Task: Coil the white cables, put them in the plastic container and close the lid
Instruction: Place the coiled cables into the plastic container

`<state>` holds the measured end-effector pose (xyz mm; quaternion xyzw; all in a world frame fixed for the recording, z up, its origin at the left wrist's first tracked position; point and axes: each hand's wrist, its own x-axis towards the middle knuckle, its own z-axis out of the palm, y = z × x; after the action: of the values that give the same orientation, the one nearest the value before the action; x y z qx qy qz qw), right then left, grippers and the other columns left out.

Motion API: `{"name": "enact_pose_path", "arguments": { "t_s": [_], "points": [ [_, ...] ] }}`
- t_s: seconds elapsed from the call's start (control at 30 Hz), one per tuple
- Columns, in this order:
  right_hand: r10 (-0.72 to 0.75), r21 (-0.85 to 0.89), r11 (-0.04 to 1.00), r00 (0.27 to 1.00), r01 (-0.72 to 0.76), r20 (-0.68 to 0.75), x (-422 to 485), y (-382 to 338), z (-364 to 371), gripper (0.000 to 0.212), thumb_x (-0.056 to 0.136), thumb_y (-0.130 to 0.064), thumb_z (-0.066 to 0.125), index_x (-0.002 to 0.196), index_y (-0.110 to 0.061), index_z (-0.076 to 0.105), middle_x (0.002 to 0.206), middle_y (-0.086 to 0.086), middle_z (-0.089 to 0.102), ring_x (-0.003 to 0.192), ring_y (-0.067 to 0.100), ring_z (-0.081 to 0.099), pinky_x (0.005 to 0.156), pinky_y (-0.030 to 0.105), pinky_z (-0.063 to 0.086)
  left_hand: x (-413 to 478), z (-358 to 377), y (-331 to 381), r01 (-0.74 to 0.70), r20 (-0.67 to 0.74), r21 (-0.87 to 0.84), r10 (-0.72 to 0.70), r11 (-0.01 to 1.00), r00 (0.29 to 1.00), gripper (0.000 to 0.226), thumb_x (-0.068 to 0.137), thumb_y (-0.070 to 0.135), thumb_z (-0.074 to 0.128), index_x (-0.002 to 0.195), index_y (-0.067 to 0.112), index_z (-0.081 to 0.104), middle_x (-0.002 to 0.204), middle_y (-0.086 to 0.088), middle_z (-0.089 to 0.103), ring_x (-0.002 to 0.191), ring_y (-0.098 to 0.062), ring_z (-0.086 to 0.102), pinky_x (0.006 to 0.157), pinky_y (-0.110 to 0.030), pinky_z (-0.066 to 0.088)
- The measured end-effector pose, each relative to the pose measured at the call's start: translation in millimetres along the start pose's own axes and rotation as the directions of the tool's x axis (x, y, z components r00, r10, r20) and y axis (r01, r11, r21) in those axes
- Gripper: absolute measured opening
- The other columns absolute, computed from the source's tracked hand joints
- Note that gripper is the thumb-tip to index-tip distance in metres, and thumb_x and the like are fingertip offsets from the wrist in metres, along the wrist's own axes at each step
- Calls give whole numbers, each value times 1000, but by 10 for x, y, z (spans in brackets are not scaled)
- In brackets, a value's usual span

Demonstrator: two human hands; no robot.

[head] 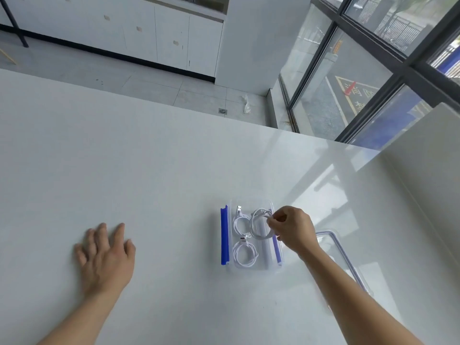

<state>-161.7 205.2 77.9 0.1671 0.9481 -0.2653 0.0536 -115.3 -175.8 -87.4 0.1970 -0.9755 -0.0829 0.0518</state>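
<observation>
A clear plastic container (224,235) with blue side latches stands open on the white table. Inside it lie two coiled white cables: one at the back left (240,221) with its USB plug pointing away, one at the front (245,255). My right hand (291,229) pinches a third coiled white cable (258,224) over the container's right side. My left hand (105,257) rests flat on the table far to the left, fingers spread, holding nothing. The clear lid (338,247) lies on the table to the right of the container, partly behind my right forearm.
The white table (161,170) runs wide to the left and back; its far edge drops to a tiled floor. A white panel (423,170) rises at the table's right side. Windows stand at the back right.
</observation>
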Motion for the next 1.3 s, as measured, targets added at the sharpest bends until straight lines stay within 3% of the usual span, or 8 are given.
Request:
{"name": "enact_pose_path", "arguments": {
  "t_s": [0.1, 0.2, 0.37, 0.5, 0.7, 1.0, 1.13, 1.3],
  "points": [
    [-4, -108, 994, 999, 10, 48, 130, 54, 7, 13, 80, -28, 67, 71, -18, 65, 65, -2, 71, 66, 23, 66, 57, 29, 49, 52, 8, 136, 14, 25, 12, -14, 1000, 1000, 52, 87, 38, 49, 130, 9, 57, 141, -30, 44, 137, -49, 32, 107, -69, 21],
    [-62, -245, 965, 991, 89, 117, 203, -14, 157, 15, 83, -28, 66, 71, -22, 60, 66, -2, 64, 65, 22, 58, 50, 25, 36, 51, 76, 343, 15, 73, 16, -16, 1000, 997, 55, 89, 40, 62, 139, 17, 52, 147, -30, 38, 142, -50, 25, 108, -74, 14],
    [-130, -391, 902, 979, 183, 157, 311, -126, 420, 11, 84, -20, 61, 87, -13, 67, 86, 8, 70, 81, 34, 65, 63, 32, 49, 15, 142, 439, -1, 66, 38, -2, 999, 998, 58, 91, 51, 53, 144, 27, 47, 152, -33, 31, 144, -50, 19, 109, -74, 9],
    [-95, -475, 860, 973, 185, 208, 391, -214, 535, 7, 83, -4, 52, 80, -7, 56, 70, 9, 55, 72, 35, 58, 59, 31, 43, 14, 128, 448, 5, 72, 57, -9, 998, 997, 60, 91, 52, 52, 145, 27, 46, 152, -32, 30, 144, -50, 18, 110, -74, 9],
    [-16, -424, 895, 962, 136, 274, 531, -182, 629, 16, 83, -2, 50, 88, -4, 65, 82, 14, 71, 70, 34, 73, 69, 40, 64, 16, 105, 450, 16, 84, 51, -20, 999, 996, 59, 90, 52, 52, 143, 27, 48, 151, -31, 33, 144, -49, 20, 111, -72, 11],
    [-138, -346, 920, 979, 183, 150, 431, -50, 510, 18, 86, -8, 49, 87, -11, 67, 86, 10, 72, 77, 33, 63, 66, 32, 53, 17, 45, 475, 27, 114, 23, -30, 999, 993, 61, 87, 51, 59, 142, 26, 49, 151, -31, 34, 144, -48, 20, 111, -72, 10],
    [-125, -190, 972, 990, 136, 66, 207, 55, 309, 17, 87, -15, 53, 83, -19, 69, 68, -3, 64, 64, 27, 62, 65, 30, 54, -10, -24, 474, 23, 140, 13, -25, 1000, 990, 61, 87, 47, 62, 142, 22, 49, 149, -31, 34, 144, -47, 22, 109, -73, 11],
    [-72, -42, 996, 994, 76, 81, -79, 278, 214, 14, 85, -18, 59, 79, -20, 71, 67, -6, 67, 71, 26, 71, 68, 33, 59, -105, -162, 672, -122, 166, -78, 134, 989, 977, 55, 86, 34, 60, 132, 3, 57, 132, -28, 55, 124, -47, 49, 102, -66, 34]
  ]
}}
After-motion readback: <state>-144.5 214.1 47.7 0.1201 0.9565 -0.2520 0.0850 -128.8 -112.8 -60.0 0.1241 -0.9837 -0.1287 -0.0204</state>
